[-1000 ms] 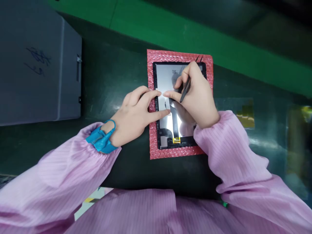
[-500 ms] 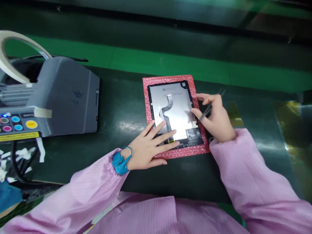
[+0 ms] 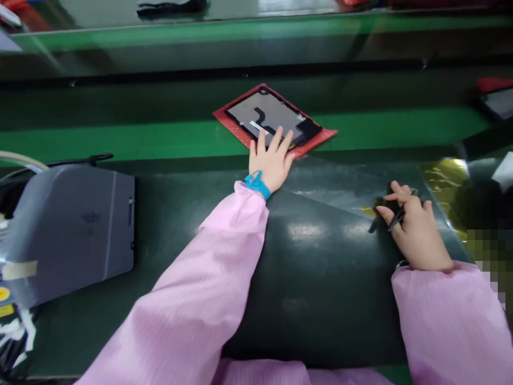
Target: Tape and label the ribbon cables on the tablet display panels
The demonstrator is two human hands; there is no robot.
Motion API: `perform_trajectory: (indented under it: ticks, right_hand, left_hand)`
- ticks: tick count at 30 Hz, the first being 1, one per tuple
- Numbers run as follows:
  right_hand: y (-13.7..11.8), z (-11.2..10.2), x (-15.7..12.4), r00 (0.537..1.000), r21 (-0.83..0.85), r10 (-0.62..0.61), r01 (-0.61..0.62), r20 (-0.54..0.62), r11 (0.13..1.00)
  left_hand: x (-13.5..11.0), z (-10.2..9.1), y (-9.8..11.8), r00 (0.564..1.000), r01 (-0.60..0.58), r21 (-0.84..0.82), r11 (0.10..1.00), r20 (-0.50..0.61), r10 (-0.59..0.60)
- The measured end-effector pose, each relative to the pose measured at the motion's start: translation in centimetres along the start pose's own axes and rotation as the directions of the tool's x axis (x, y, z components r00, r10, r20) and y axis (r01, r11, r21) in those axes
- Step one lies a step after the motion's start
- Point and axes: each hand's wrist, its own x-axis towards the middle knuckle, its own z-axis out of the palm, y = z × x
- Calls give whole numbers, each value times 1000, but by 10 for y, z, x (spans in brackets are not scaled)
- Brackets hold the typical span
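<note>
1. While two pink sleeves [image 3: 192,299] lie stretched across it, the dark table [image 3: 320,299] takes up most of the room, with a bright green strip [image 3: 120,136] running along its far side.
2. A big grey machine [image 3: 72,230] sits at the left end of the table, well apart from both hands.
3. A red bubble pad [image 3: 320,136] lies tilted on the green strip, far from the person.
4. A flat tablet part [image 3: 268,112] lies on top of the red bubble pad, grey inside facing up, with a black bendy ribbon across it.
5. The left hand [image 3: 272,158] is open, fingers spread, and rests flat on the near edge of the tablet part and the pad.
6. The right hand [image 3: 417,230] rests on the table at the right, well apart from the tablet part, curled around black tweezers [image 3: 396,218].
7. A blue band [image 3: 256,184] wraps the left wrist.
</note>
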Motion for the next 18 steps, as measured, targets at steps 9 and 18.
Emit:
perform_trajectory:
  ticks: [9,18]
  right_hand:
    - [13,-8,7,966,-39,-187,197,180,980]
    - [-49,5,-4,948,348,-258,182,185,919]
  left_hand:
    - [-37,-9,31,853,-491,-70,869,164,495]
    - [-155,-32,9,823,-521,-56,852,231,518]
